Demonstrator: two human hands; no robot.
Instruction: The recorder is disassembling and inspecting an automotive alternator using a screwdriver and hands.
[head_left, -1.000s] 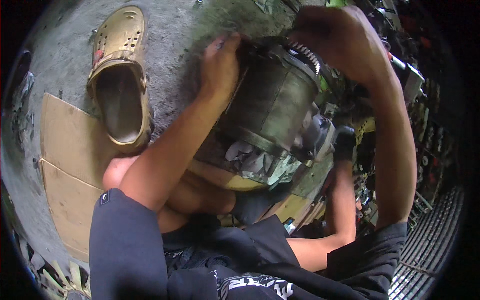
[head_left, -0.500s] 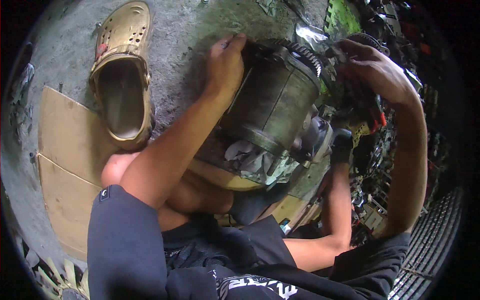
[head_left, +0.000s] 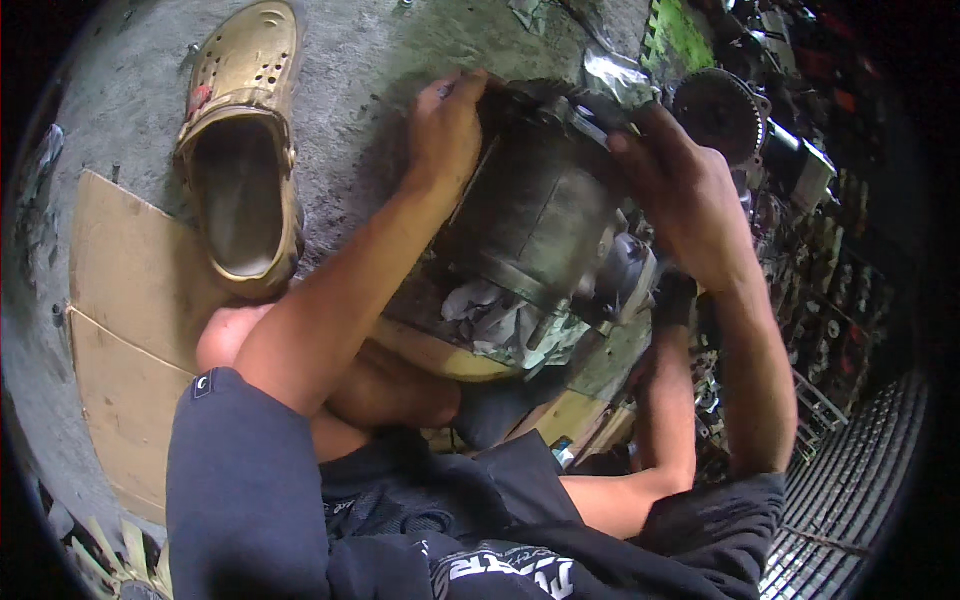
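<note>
A bulky, grimy cylindrical metal housing (head_left: 540,215), perhaps from a motor, lies tilted between my bent legs. Crumpled, silvery wrapping (head_left: 500,315) shows at its near end. My left hand (head_left: 445,130) is closed on the far left edge of the housing, with its fingertips partly hidden behind the rim. At the far right edge, my right hand (head_left: 685,200) curls its thumb and fingers over the toothed end, now mostly covered and dark. Below that hand a smaller cylindrical part (head_left: 622,275) sits against the housing's side.
A tan clog (head_left: 240,190) stands at the left, beside flat cardboard (head_left: 140,330). A round toothed metal part (head_left: 720,115) lies beyond my right hand, among many loose metal parts. A ribbed grate (head_left: 850,490) is at the lower right. Pale wooden boards (head_left: 570,420) lie near my legs.
My right hand has come left, from the parts at the right onto the housing's toothed end. The round toothed part behind it now shows. My left hand keeps its place.
</note>
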